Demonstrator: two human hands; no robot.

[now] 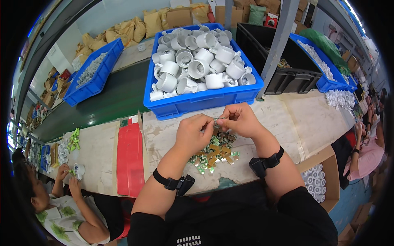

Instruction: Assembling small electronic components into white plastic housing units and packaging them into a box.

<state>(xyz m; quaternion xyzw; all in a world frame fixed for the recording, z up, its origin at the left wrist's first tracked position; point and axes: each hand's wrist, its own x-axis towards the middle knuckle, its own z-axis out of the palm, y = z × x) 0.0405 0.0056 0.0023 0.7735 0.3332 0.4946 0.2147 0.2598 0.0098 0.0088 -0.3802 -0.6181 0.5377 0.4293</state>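
Observation:
Fingertips of both my hands meet over the table and pinch a small circuit board (217,119), seen almost edge-on and partly covered by the fingers. My left hand (193,133) is closed on its left end; my right hand (242,120) grips the right end between thumb and finger. Just below them lies a loose heap of small green and brown circuit boards (214,153). Beyond the hands stands a blue crate (205,103) piled high with white cup-shaped plastic housings (198,69).
A black crate (293,82) stands behind a grey post (280,45). At my right is a cardboard box (330,197) of white round parts. A green conveyor belt (102,100) runs at the far left. Co-workers sit on both sides; one holds a white part (79,170).

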